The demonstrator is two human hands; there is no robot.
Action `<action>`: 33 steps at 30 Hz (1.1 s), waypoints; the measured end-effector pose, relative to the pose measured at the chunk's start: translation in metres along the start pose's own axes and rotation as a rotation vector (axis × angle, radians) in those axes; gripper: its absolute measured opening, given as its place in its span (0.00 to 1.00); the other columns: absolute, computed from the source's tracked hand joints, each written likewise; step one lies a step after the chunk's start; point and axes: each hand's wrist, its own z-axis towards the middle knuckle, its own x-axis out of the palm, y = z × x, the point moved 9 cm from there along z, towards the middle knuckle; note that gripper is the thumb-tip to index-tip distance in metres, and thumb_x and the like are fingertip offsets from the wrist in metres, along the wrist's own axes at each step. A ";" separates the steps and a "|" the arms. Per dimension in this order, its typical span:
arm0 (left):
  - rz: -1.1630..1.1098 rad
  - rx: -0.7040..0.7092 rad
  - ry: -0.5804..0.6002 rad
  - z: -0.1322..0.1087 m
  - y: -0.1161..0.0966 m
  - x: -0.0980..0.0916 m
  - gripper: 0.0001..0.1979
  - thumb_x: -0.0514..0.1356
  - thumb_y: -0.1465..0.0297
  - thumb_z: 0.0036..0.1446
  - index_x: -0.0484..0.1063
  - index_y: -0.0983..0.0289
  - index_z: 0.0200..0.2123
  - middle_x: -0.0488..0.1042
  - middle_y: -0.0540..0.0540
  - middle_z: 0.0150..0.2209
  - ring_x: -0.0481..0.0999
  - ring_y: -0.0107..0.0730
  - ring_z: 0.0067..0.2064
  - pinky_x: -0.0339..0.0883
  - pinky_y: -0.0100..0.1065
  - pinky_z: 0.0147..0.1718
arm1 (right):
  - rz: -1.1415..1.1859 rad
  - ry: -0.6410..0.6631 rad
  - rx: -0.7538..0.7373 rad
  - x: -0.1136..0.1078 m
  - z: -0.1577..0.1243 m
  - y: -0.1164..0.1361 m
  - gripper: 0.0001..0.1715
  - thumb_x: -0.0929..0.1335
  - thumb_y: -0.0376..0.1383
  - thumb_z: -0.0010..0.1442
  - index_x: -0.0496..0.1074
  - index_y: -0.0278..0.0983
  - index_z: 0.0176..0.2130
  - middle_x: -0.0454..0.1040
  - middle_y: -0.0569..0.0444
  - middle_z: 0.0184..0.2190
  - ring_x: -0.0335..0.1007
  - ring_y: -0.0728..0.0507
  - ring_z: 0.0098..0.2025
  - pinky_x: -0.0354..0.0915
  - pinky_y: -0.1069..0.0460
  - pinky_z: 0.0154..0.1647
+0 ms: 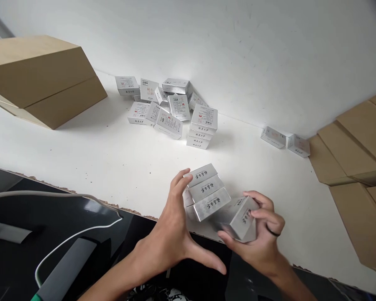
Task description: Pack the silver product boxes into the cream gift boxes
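My right hand [259, 234] grips a small silver box [242, 217] with dark lettering between thumb and fingers, over the table's front edge. The box is partly blurred. Just left of it, a group of three matching silver boxes [206, 190] sits close together, lettered sides facing me. My left hand [175, 221] rests its fingertips against the left side of this group, its thumb stretched wide and away from the boxes. Beyond my hands stands a neat stack of silver boxes [203, 125].
Several loose silver boxes [168, 124] lie heaped by the wall. Two more silver boxes [273, 137] lie at the right, near brown cardboard cartons [347, 146]. A large cardboard box [43, 79] stands at the left. A white cable [81, 195] runs below the table's chipped front edge.
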 end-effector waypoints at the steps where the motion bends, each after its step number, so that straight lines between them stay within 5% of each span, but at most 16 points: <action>1: -0.005 -0.013 0.014 -0.001 -0.003 0.003 0.75 0.81 0.47 0.32 0.34 0.48 0.72 0.36 0.72 0.72 0.37 0.77 0.76 0.54 0.77 0.67 | 0.010 -0.054 -0.009 0.010 0.001 0.006 0.42 0.78 0.42 0.55 0.50 0.55 0.55 0.56 0.47 0.60 0.63 0.32 0.61 0.75 0.32 0.52; 6: 0.068 0.041 -0.048 0.006 -0.012 -0.006 0.59 0.79 0.65 0.43 0.42 0.52 0.67 0.49 0.68 0.67 0.49 0.69 0.73 0.63 0.68 0.65 | 0.019 -0.075 -0.049 0.040 0.012 0.023 0.58 0.80 0.45 0.51 0.43 0.54 0.64 0.52 0.42 0.59 0.63 0.31 0.58 0.76 0.32 0.49; 9: 0.074 0.021 -0.008 0.012 -0.011 -0.013 0.56 0.77 0.71 0.44 0.42 0.52 0.66 0.51 0.66 0.66 0.57 0.63 0.70 0.66 0.62 0.64 | 0.085 0.026 -0.045 0.039 0.011 0.020 0.68 0.83 0.49 0.47 0.40 0.55 0.68 0.49 0.41 0.64 0.58 0.28 0.66 0.75 0.30 0.56; 14: -0.023 -0.089 0.054 0.012 -0.001 -0.013 0.57 0.78 0.69 0.40 0.44 0.51 0.65 0.49 0.65 0.68 0.63 0.60 0.67 0.69 0.57 0.63 | 0.225 0.345 0.193 0.041 0.011 -0.015 0.74 0.83 0.49 0.48 0.34 0.56 0.71 0.39 0.44 0.75 0.45 0.27 0.76 0.63 0.26 0.69; 19: -0.166 -0.027 0.051 0.015 0.002 0.004 0.55 0.75 0.74 0.39 0.46 0.49 0.63 0.50 0.62 0.67 0.61 0.58 0.68 0.68 0.57 0.63 | 0.479 0.736 0.199 0.064 0.030 -0.025 0.78 0.80 0.44 0.53 0.22 0.56 0.73 0.49 0.45 0.74 0.59 0.33 0.72 0.69 0.34 0.66; 23: -0.349 0.002 -0.001 0.019 0.005 0.006 0.47 0.73 0.73 0.43 0.48 0.48 0.59 0.55 0.58 0.63 0.66 0.49 0.64 0.71 0.50 0.60 | 0.419 0.731 0.047 0.053 0.046 -0.019 0.74 0.80 0.44 0.53 0.27 0.56 0.73 0.57 0.48 0.70 0.61 0.34 0.70 0.71 0.37 0.65; 26: -0.428 -0.051 0.120 0.016 0.009 0.015 0.48 0.70 0.74 0.46 0.45 0.48 0.62 0.56 0.58 0.62 0.67 0.49 0.63 0.74 0.51 0.59 | 0.204 0.702 0.051 0.031 0.049 -0.015 0.72 0.80 0.44 0.52 0.30 0.58 0.72 0.58 0.49 0.69 0.65 0.33 0.67 0.75 0.39 0.60; 28: -0.367 -0.093 0.218 0.012 0.013 0.020 0.52 0.72 0.74 0.46 0.43 0.47 0.64 0.52 0.61 0.66 0.62 0.56 0.68 0.72 0.55 0.61 | -0.007 0.688 0.042 0.013 0.052 -0.010 0.70 0.80 0.47 0.52 0.35 0.59 0.73 0.54 0.49 0.70 0.64 0.32 0.67 0.76 0.38 0.59; 30: -0.243 -0.094 0.254 0.010 0.014 0.019 0.57 0.76 0.70 0.46 0.41 0.48 0.67 0.42 0.64 0.71 0.47 0.65 0.75 0.63 0.64 0.68 | -0.191 0.674 -0.008 0.001 0.056 0.001 0.66 0.79 0.50 0.52 0.41 0.59 0.74 0.52 0.50 0.72 0.63 0.29 0.68 0.75 0.36 0.60; 33: -0.108 -0.076 0.297 0.010 0.015 0.019 0.67 0.80 0.59 0.43 0.34 0.47 0.71 0.27 0.65 0.75 0.27 0.71 0.77 0.48 0.73 0.71 | -0.301 0.709 -0.081 0.005 0.059 0.015 0.61 0.78 0.50 0.55 0.45 0.58 0.74 0.53 0.49 0.71 0.60 0.26 0.69 0.73 0.32 0.62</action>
